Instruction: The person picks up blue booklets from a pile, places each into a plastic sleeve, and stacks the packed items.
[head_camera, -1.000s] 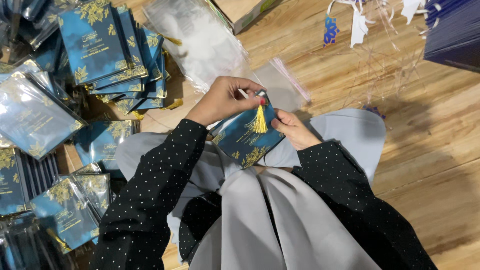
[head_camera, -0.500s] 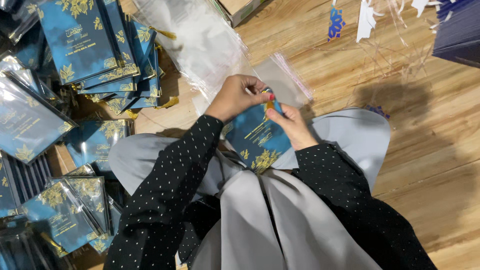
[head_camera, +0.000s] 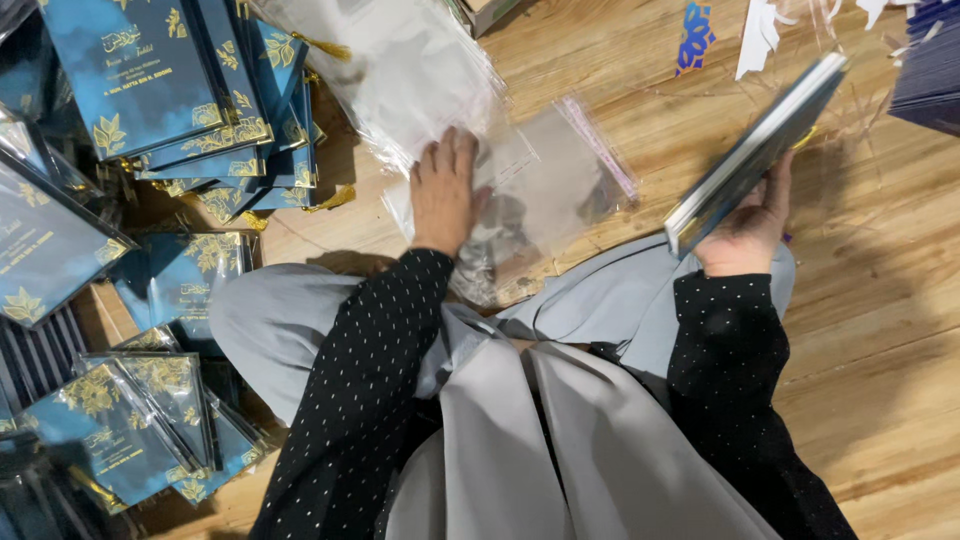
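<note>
My left hand (head_camera: 445, 190) lies flat, fingers spread, on a pile of clear plastic sleeves (head_camera: 545, 190) on the wooden floor in front of my knees. My right hand (head_camera: 750, 225) is out to the right and holds a thin blue booklet (head_camera: 760, 150) edge-on, tilted up and away from me. Both arms are in black dotted sleeves, and grey cloth covers my lap.
Stacks of blue booklets with gold leaf print (head_camera: 150, 90) fill the left side, some wrapped in clear sleeves (head_camera: 110, 440). More clear plastic (head_camera: 400, 60) lies at the top centre. Paper scraps (head_camera: 695, 35) and a dark stack (head_camera: 930, 60) sit at the top right on the wooden floor (head_camera: 880, 330).
Both hands held the booklet with its yellow tassel together in front of me. Now the right hand has carried it off to the right, and the left has gone down onto the plastic sleeves.
</note>
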